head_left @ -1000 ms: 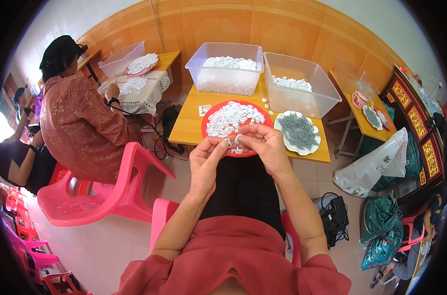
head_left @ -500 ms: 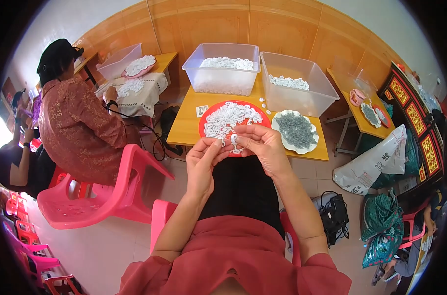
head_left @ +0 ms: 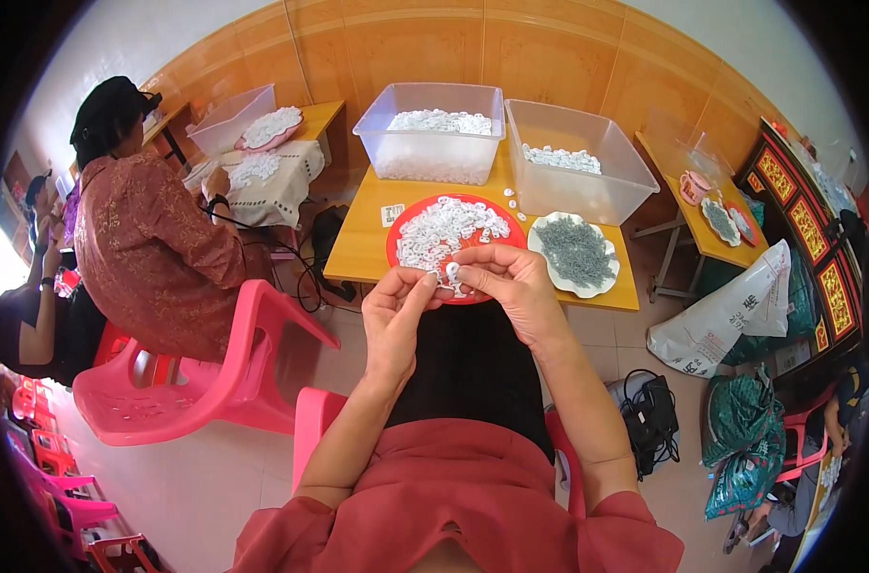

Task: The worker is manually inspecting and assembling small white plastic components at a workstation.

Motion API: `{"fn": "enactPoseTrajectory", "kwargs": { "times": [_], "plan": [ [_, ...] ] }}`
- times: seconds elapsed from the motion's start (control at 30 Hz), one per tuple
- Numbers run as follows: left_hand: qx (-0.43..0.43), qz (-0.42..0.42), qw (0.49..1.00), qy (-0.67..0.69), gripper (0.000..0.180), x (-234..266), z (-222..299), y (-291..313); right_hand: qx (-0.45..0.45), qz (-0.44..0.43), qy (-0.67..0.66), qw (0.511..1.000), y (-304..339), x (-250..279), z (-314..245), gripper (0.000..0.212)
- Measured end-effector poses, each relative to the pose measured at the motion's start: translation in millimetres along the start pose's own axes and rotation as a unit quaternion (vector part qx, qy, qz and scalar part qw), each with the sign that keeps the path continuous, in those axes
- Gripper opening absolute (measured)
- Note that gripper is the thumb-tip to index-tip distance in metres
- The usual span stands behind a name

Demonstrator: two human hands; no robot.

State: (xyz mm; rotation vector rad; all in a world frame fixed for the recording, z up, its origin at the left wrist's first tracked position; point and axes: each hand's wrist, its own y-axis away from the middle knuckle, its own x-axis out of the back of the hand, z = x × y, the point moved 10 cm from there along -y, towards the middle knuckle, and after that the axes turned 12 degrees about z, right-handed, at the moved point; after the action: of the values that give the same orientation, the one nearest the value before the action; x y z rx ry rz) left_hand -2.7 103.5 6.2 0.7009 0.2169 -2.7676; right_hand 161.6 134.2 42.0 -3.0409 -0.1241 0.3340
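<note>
Both my hands meet over the near rim of a red plate [head_left: 393,256] heaped with small white plastic parts [head_left: 444,229]. In a pinch between thumb and forefinger, my right hand [head_left: 516,291] holds one small white plastic part [head_left: 453,271]. Just to its left, my left hand [head_left: 393,315] is closed with thumb and fingertips pressed together. What it pinches is too small to make out. Right of the plate lies a white scalloped dish [head_left: 587,289] filled with small grey pieces [head_left: 573,250].
Two clear plastic bins [head_left: 430,158] [head_left: 587,191] with white parts stand at the back of the yellow table [head_left: 358,244]. A person [head_left: 158,239] works at a table on the left, beside a pink chair [head_left: 196,401]. Sacks [head_left: 740,430] and a black bag [head_left: 649,420] lie on the right.
My fingertips have shifted slightly, and the white part has turned a little and moved slightly left in my right hand. The plate, dish and bins stand as before.
</note>
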Motion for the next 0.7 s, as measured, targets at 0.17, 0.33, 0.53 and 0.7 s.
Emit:
{"fn": "enactPoseTrajectory", "kwargs": {
  "times": [0.17, 0.33, 0.53, 0.7],
  "plan": [
    [-0.036, 0.0, 0.999, -0.011, 0.009, -2.4, 4.9, 2.1, 0.048, -0.001, 0.026, 0.999, 2.9, -4.1, -10.4, 0.02],
    [-0.031, 0.003, 0.999, -0.032, 0.009, -7.7, 4.9, 8.4, 0.089, 0.002, 0.06, 0.994, 9.8, -10.1, -19.6, 0.017],
    [-0.036, -0.004, 0.999, -0.033, 0.008, -10.7, 5.7, 11.4, 0.093, 0.009, 0.058, 0.994, 8.8, -7.5, -21.7, 0.016],
    [-0.029, -0.01, 0.999, -0.01, 0.007, -15.5, 7.8, 14.0, 0.083, -0.008, 0.063, 0.994, 9.1, -8.0, -23.1, 0.018]
  ]
}}
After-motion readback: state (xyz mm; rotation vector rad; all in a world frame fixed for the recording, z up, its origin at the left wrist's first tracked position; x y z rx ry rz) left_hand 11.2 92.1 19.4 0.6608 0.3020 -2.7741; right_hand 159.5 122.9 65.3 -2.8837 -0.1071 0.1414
